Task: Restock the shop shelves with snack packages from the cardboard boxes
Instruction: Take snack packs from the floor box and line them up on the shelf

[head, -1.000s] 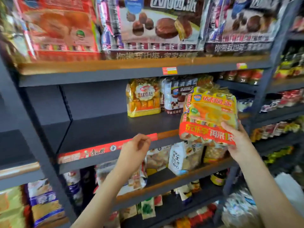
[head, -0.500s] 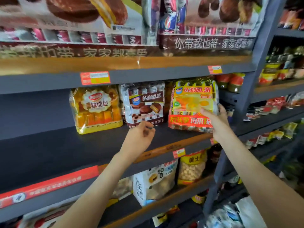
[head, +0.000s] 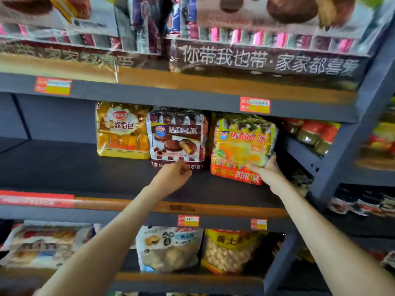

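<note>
While your right hand [head: 266, 170] grips the yellow snack pack [head: 239, 142] by its bottom right corner, the pack sits upright on the dark middle shelf [head: 74, 167]. It is just beside the brown cake pack [head: 177, 137], on that pack's right side. Your left hand [head: 174, 170] has its fingers curled at the bottom edge of the brown cake pack. It is hard to tell if they pinch it. An orange bread pack [head: 123, 129] stands on the brown pack's other side, touching it.

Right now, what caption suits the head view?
Right hand holds a yellow pie pack on the dark shelf beside a chocolate pie pack; left hand curls at that pack's base.
</note>
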A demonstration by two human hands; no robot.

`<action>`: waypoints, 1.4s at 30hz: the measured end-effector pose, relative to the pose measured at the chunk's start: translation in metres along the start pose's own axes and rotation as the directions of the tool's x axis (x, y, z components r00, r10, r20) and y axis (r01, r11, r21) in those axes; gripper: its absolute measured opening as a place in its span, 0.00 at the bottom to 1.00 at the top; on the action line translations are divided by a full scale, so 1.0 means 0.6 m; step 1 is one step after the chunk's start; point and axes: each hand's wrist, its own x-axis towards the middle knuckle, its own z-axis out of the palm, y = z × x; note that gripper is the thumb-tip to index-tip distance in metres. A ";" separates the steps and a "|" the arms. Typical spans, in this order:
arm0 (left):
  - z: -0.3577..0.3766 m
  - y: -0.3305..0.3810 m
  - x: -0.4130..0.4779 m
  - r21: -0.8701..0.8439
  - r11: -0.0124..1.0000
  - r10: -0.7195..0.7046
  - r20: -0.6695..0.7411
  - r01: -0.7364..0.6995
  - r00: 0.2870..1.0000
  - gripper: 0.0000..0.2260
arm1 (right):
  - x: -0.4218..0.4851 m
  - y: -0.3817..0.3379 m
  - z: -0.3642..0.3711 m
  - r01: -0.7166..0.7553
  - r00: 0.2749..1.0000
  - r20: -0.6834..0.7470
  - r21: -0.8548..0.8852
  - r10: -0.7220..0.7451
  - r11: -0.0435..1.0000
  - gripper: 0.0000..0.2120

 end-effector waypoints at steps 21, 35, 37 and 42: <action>0.000 0.009 -0.003 0.130 0.990 -0.052 -0.060 0.059 0.997 0.12 | -0.031 -0.036 0.028 0.083 0.952 -0.252 -0.332 -0.173 0.940 0.33; -0.193 -0.212 -0.343 -0.231 0.967 -0.185 -0.358 0.105 0.915 0.07 | -0.421 -0.197 0.411 0.507 0.795 0.387 -0.004 -0.466 0.862 0.00; -0.232 -0.296 -0.425 -0.227 0.938 -0.324 -0.317 0.260 0.891 0.08 | -0.491 -0.196 0.509 0.468 0.749 0.528 0.007 -0.401 0.884 0.01; -0.291 -0.536 -0.654 -0.161 0.732 -0.679 -0.239 0.662 0.694 0.09 | -0.639 -0.157 0.741 0.285 0.578 0.813 -0.127 -0.065 0.950 0.04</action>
